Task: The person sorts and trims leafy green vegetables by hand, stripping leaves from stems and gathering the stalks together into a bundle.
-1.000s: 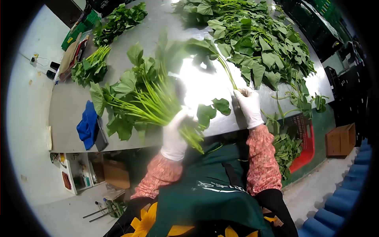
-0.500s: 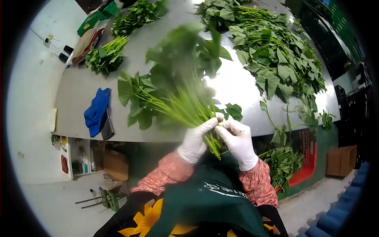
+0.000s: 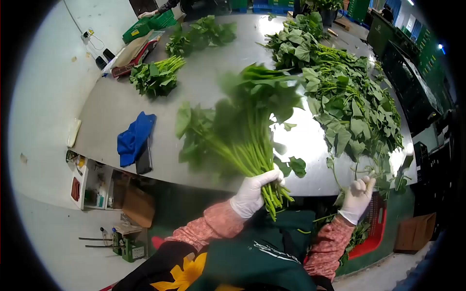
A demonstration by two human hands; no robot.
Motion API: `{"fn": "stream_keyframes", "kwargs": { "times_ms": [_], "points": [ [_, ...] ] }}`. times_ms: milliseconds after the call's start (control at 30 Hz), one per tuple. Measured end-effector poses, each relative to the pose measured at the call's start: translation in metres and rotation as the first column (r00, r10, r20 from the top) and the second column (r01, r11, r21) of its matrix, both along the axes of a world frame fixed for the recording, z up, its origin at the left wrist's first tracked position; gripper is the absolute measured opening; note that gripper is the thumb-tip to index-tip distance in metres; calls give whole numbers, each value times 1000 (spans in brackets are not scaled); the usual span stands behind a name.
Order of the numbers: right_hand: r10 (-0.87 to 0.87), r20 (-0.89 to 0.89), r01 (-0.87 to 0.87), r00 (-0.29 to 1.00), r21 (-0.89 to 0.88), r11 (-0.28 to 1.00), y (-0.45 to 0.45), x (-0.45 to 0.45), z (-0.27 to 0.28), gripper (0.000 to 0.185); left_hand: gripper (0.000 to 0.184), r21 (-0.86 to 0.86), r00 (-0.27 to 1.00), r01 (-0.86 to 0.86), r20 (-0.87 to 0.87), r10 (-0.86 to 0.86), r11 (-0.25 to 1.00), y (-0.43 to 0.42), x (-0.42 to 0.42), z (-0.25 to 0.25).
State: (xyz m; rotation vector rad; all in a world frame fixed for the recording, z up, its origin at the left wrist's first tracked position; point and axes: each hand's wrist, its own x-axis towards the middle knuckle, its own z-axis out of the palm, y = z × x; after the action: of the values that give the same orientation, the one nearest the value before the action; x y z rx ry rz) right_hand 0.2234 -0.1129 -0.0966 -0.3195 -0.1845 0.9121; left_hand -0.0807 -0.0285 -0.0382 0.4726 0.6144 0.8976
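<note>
My left hand point(image 3: 251, 195), in a white glove, is closed round the stems of a bunch of leafy greens point(image 3: 252, 140). The bunch fans out above the metal table, its leaves partly blurred, and the cut stem ends poke out below the fist. Off to the right, at the table's front edge, my gloved right hand point(image 3: 357, 195) has its fingers curled together. Whether anything is pinched in them I cannot make out. Just beyond it trail loose stems from a large heap of leafy greens point(image 3: 347, 97).
A tied-looking bunch point(image 3: 156, 76) lies on the metal table point(image 3: 102, 116) at left, near a blue cloth point(image 3: 133, 140) and a dark phone-like object point(image 3: 144, 160). Below the right edge stands a red crate point(image 3: 374, 237) with greens. Another person's hand point(image 3: 147, 14) touches a green crate point(image 3: 150, 26).
My right hand has left the stems and moved right, toward the heap's trailing ends. My left hand keeps its hold on the bunch. The view has shifted, showing more of the far end.
</note>
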Motion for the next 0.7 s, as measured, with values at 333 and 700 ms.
{"fn": "stream_keyframes", "kwargs": {
  "times_ms": [333,700],
  "points": [
    [257,942,224,216,-304,926,29,-148,64,26,24,211,990,106,-114,-84,972,-6,2,-17],
    [120,856,172,-503,-37,984,33,-148,96,14,53,614,974,192,-213,-74,766,-5,4,-54]
  ]
}}
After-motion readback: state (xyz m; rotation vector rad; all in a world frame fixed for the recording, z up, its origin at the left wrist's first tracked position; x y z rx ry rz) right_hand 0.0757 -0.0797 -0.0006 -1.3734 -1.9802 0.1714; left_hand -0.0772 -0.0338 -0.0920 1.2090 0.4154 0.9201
